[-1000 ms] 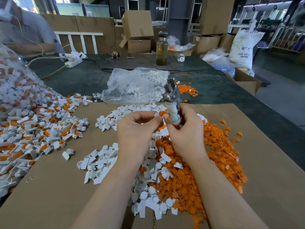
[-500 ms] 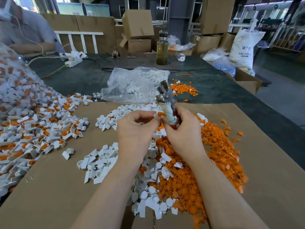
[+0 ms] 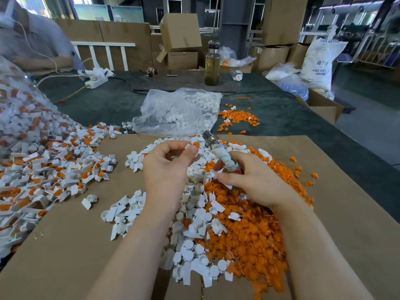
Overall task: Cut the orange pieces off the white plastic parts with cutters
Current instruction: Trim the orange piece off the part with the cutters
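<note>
My left hand [image 3: 166, 167] pinches a white plastic part with an orange piece [image 3: 194, 146] between thumb and fingertips. My right hand [image 3: 253, 180] grips the cutters [image 3: 218, 150] by their wrapped handles, metal jaws pointing up and left, close to the held part. Below my hands lie a heap of cut orange pieces [image 3: 249, 230] and a heap of trimmed white parts [image 3: 192, 226] on brown cardboard [image 3: 65, 245]. A big pile of uncut white and orange parts [image 3: 49, 165] spreads at the left.
A clear plastic bag of white parts [image 3: 179, 111] lies behind my hands, with scattered orange pieces [image 3: 238, 118] to its right. A glass bottle [image 3: 212, 63] and a power strip [image 3: 95, 77] stand on the far table. A person [image 3: 28, 44] sits at far left. Boxes and sacks stand at right.
My right hand has lowered and tilted the cutters to the left, away from upright. My left hand still holds the part, now slightly apart from the jaws.
</note>
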